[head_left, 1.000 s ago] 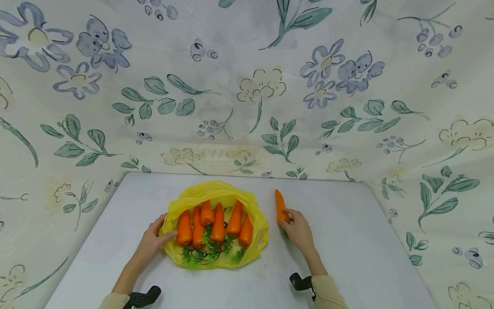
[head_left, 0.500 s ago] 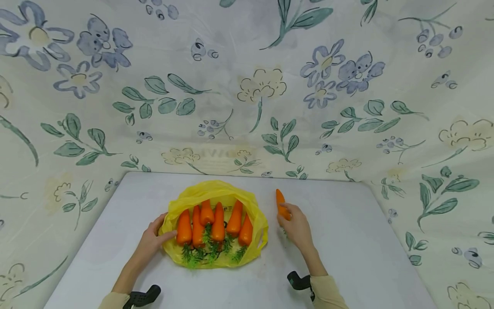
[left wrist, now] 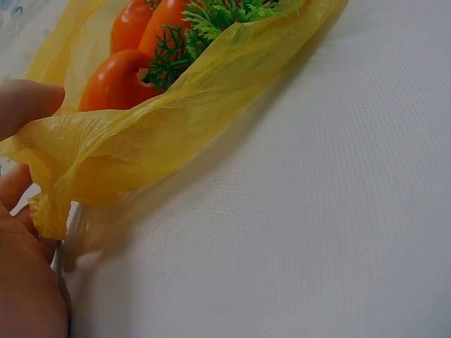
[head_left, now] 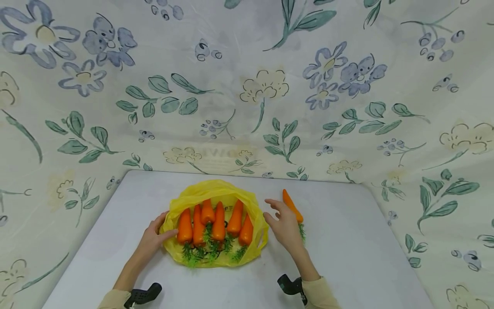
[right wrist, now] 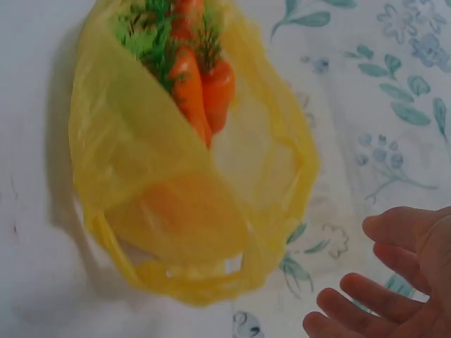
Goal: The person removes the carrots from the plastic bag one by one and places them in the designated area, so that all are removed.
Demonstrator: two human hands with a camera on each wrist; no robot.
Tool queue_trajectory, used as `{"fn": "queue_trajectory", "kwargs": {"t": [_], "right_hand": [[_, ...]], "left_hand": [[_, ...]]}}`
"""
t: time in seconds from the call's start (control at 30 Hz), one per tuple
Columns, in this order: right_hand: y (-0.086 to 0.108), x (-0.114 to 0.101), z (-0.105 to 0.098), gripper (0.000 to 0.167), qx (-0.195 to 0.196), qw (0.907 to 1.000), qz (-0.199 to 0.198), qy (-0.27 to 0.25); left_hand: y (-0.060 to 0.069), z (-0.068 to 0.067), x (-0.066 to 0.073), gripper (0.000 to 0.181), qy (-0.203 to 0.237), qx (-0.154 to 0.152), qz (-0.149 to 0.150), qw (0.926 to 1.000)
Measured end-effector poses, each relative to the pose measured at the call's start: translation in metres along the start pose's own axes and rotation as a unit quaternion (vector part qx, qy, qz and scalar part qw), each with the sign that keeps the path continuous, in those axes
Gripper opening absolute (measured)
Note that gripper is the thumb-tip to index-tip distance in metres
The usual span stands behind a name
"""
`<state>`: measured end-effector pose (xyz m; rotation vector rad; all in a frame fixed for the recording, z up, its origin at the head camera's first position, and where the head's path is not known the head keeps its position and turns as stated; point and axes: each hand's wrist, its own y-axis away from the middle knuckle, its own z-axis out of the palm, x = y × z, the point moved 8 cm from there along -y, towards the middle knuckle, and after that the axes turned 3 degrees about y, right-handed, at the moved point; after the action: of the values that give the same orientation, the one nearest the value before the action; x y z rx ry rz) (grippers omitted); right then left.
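A yellow plastic bag (head_left: pixel 212 188) lies on the table with its mouth spread wide. Several orange toy carrots (head_left: pixel 218 225) with green leafy tops rest inside it, tips pointing away from me. My left hand (head_left: pixel 152 240) pinches the bag's left rim, thumb (left wrist: pixel 32 105) over the edge and fingers beneath the film. Between the bag's right side and a loose carrot (head_left: pixel 292 206), my right hand (head_left: pixel 286 227) hovers with spread fingers and holds nothing. That single carrot lies on the table, its green leaves (head_left: pixel 302 232) partly behind the right hand.
The white table (head_left: pixel 347 244) meets a floral-patterned cloth (head_left: pixel 247 116) at the back and sides. A black device (head_left: pixel 144 296) sits at the left wrist and another black device (head_left: pixel 288 285) at the right. The bag's handle loop (right wrist: pixel 127 264) sticks out on its right side.
My right hand has let go of the loose carrot and moved left toward the bag. The carrot now lies slightly farther right and more slanted. My left hand stays at the rim.
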<state>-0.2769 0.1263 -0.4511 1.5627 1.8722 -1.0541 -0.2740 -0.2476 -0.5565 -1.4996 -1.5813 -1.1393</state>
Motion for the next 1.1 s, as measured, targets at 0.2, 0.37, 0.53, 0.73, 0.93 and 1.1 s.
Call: {"fn": "queue_trajectory", "kwargs": {"t": [0.2, 0.37, 0.53, 0.73, 0.93, 1.1], "right_hand": [[0.007, -0.019, 0.022, 0.036, -0.037, 0.9983, -0.030, -0.035], [0.009, -0.024, 0.034, 0.035, -0.047, 0.9963, -0.045, -0.057], [0.009, -0.022, 0.047, 0.036, -0.054, 0.9953, -0.033, -0.073], [0.008, -0.025, 0.068, 0.036, -0.075, 0.9927, -0.020, -0.092], [0.002, -0.035, 0.092, 0.036, -0.096, 0.9921, -0.015, -0.079], [-0.003, -0.036, 0.114, 0.039, -0.119, 0.9924, -0.006, -0.033]], "left_hand": [[0.000, 0.000, 0.001, 0.081, -0.001, 0.000, 0.003, 1.0000], [0.000, 0.001, 0.000, 0.082, 0.001, 0.001, -0.006, 1.0000], [0.000, 0.000, -0.001, 0.083, 0.000, 0.003, -0.006, 1.0000], [-0.001, -0.001, -0.001, 0.083, -0.001, 0.006, -0.001, 1.0000], [0.000, -0.001, 0.001, 0.082, -0.004, 0.004, 0.000, 1.0000], [0.001, 0.001, 0.001, 0.081, -0.004, 0.004, -0.001, 1.0000]]}}
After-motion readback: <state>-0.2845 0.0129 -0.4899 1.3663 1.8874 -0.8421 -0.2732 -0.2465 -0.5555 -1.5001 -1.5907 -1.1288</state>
